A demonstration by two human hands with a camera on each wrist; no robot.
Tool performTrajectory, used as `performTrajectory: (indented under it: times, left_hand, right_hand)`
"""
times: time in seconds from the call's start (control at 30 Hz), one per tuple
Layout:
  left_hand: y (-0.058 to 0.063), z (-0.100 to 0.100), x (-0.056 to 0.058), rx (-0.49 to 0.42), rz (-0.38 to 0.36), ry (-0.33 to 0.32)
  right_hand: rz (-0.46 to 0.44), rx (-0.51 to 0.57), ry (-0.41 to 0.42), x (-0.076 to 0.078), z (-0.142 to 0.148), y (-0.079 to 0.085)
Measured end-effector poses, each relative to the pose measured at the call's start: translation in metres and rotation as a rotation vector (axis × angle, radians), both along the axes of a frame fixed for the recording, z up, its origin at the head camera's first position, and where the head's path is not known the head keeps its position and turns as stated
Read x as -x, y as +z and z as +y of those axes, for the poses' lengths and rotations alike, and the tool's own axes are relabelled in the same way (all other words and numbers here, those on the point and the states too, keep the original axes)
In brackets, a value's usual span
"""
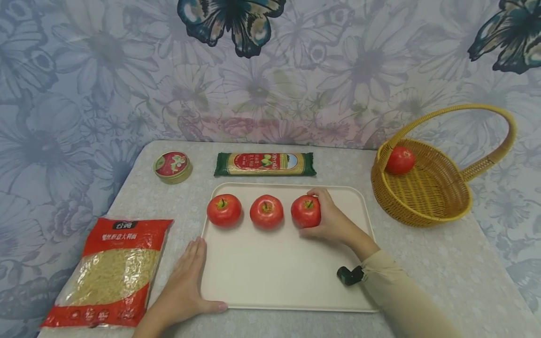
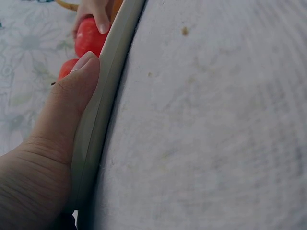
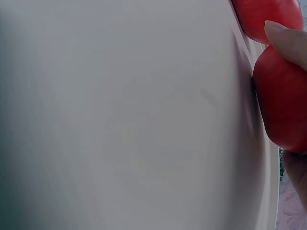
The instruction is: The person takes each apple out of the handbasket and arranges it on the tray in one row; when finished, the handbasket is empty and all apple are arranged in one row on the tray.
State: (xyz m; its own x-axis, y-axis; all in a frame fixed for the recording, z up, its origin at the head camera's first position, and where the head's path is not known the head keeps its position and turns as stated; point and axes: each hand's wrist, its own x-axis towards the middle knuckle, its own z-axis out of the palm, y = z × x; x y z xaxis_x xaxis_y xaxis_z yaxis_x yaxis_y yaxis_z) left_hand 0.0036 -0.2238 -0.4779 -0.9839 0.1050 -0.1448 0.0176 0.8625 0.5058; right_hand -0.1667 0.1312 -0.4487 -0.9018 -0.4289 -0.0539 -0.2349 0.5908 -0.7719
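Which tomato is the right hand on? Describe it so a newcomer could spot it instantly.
Find the cream tray in the middle of the table. Three red tomatoes sit in a row along its far side. The one meant is the rightmost tomato, nearest the wicker basket, and the only one with the right hand curled round it.

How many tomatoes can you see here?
4: three in a row on the tray, the rightmost tomato gripped by the right hand, and one tomato in the wicker basket.
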Motion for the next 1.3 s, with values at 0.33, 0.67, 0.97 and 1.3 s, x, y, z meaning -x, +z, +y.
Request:
performTrajectory:
  times: [0.33,0.67,0.97,1.3]
  left_hand:
    - [0.0,0.0,0.0,0.003,-0.01,0.004]
    - [-0.002,0.0,0.001,0.02,0.013,-0.007]
    - [0.002,0.0,-0.002,0.013,-0.001,0.004]
    - [0.001,0.001,-0.001,0.016,0.026,-0.011]
  right_hand:
    - [-0.065,-0.034,0.014,-0.003,0.004,-0.001]
    - [0.019,-0.091,0.043,-0.005,0.013,0.006]
    - [0.159,-0.137,0.011,-0.012,0.046,0.049]
    - [0.299,-0.174,-0.047,-0.009,0.11,0.103]
